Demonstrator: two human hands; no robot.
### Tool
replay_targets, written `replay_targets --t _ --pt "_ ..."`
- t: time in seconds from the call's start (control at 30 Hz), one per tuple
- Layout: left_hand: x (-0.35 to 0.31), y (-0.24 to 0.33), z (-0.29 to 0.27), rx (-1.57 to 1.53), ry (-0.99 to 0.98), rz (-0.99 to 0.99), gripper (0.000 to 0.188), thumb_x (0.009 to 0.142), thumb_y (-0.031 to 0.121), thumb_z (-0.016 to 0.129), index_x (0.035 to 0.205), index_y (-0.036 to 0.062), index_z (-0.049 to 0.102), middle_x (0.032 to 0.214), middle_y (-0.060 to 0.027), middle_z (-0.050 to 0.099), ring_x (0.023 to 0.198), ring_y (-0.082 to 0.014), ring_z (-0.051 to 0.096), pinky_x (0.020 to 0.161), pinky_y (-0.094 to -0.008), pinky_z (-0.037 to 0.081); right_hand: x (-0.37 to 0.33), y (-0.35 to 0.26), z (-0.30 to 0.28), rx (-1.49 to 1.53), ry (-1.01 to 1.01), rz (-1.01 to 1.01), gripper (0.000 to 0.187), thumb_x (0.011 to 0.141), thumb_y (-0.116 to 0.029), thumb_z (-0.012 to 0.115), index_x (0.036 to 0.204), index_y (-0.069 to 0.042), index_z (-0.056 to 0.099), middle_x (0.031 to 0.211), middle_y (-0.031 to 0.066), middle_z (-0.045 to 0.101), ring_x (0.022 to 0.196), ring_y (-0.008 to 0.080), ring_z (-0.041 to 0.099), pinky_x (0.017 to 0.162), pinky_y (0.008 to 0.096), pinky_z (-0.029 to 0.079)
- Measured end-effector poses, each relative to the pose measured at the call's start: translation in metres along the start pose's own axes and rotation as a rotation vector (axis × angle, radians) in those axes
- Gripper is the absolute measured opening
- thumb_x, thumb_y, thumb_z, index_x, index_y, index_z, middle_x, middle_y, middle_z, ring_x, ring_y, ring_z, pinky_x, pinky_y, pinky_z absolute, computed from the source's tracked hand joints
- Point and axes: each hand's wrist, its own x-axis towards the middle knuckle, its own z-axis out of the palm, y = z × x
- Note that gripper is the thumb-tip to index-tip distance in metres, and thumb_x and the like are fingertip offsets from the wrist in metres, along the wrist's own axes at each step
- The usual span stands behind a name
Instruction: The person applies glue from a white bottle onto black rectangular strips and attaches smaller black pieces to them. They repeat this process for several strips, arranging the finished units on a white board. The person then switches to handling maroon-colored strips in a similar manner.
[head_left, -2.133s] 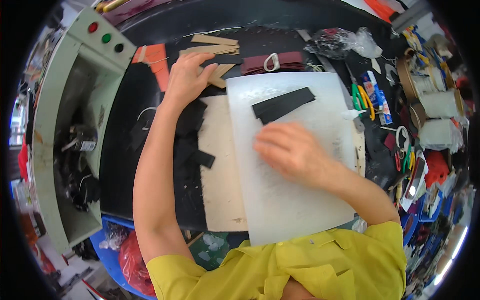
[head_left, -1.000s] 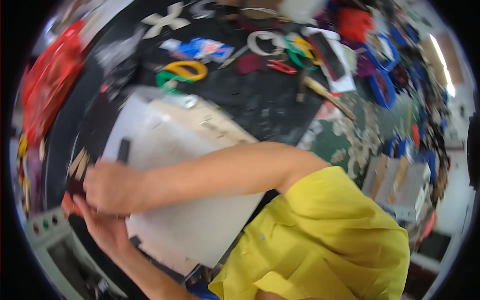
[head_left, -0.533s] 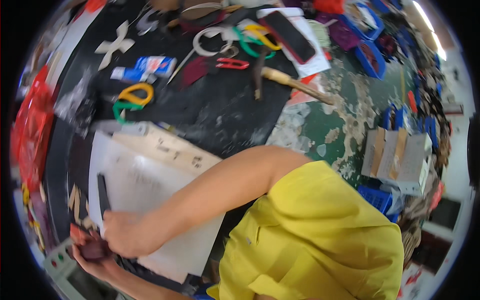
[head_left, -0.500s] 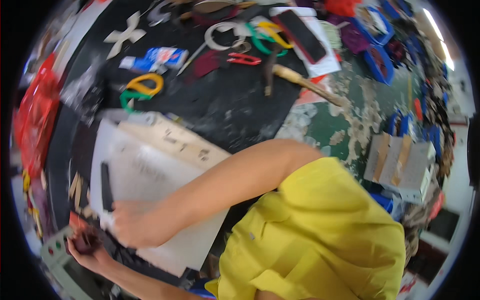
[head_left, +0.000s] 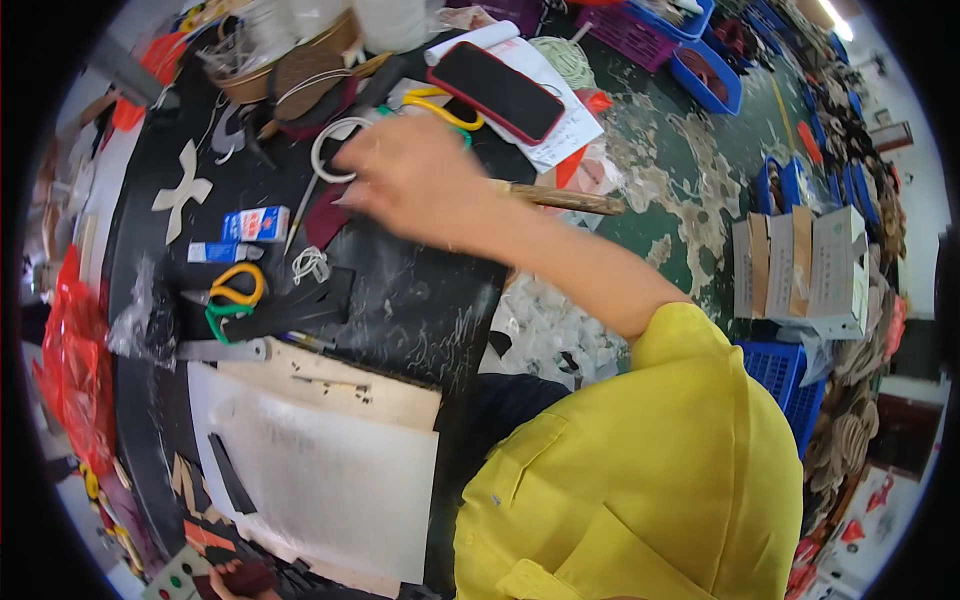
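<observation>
My right hand (head_left: 415,180) reaches far up the black worktable (head_left: 420,300), blurred, fingers loosely bent. It hovers over a dark red leather piece (head_left: 325,215), next to a white ring (head_left: 335,150) and yellow-handled scissors (head_left: 440,105). I cannot tell whether it holds anything. Only a sliver of my left hand (head_left: 218,585) shows at the bottom edge, against a dark red piece (head_left: 248,578). A white cutting board (head_left: 330,480) lies near me with a black strip (head_left: 230,475) on it.
A tan sheet (head_left: 340,385) sticks out from under the board. Black cut pieces (head_left: 300,305), orange-and-green scissors (head_left: 235,295), a small blue box (head_left: 255,223), a phone in a red case (head_left: 495,90) and a wooden handle (head_left: 565,198) lie around. Blue crates (head_left: 775,370) and cardboard boxes (head_left: 800,265) stand on the floor at right.
My right hand has left the cutting board and swung up to the far clutter by the white ring. My head has turned, so the board now sits at lower left.
</observation>
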Motion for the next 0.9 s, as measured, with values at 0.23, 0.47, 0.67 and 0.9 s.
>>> replay_targets --t 0.23,0.47,0.67,0.9 --pt "-0.021 0.0 0.009 0.19 0.232 0.023 0.029 0.088 0.018 0.07 0.064 0.0099 0.055 0.06 -0.0047 0.06 0.037 -0.0186 0.048 0.04 -0.0305 0.043 -0.07 0.123 -0.067 -0.443 -0.107 0.55 0.093 0.071 -0.051 0.084 0.147 -0.009 0.05 0.141 0.0207 0.056 0.127 0.0405 0.054 0.107 0.0533 0.04" --pt "-0.023 -0.008 0.037 0.072 0.218 -0.08 0.037 0.082 0.009 0.072 0.059 0.0177 0.045 0.053 0.0018 0.05 0.033 -0.0088 0.027 0.034 -0.0237 0.021 -0.066 0.138 -0.063 -0.249 -0.116 0.543 0.082 0.066 -0.041 0.081 0.138 -0.011 0.054 0.109 0.0214 0.069 0.104 0.043 0.064 0.089 0.0541 0.05" --pt "-0.023 -0.01 0.052 0.201 0.126 -0.011 0.041 0.085 0.006 0.072 0.059 0.0161 0.041 0.048 0.001 0.045 0.029 -0.0106 0.029 0.029 -0.0264 0.024 -0.024 0.136 -0.069 -0.21 -0.261 0.44 0.064 0.073 -0.029 0.082 0.128 -0.004 0.061 0.107 0.0199 0.07 0.103 0.0347 0.067 0.092 0.0453 0.051" --pt "-0.053 -0.014 0.08 0.409 0.162 0.052 0.038 0.084 0.009 0.074 0.062 0.0151 0.043 0.046 -0.0095 0.054 0.032 -0.0225 0.054 0.028 -0.0326 0.044 -0.045 0.193 -0.063 -0.01 0.092 0.046 0.054 0.083 -0.03 0.074 0.126 0.0 0.062 0.107 0.0249 0.069 0.103 0.0413 0.064 0.092 0.0478 0.05"
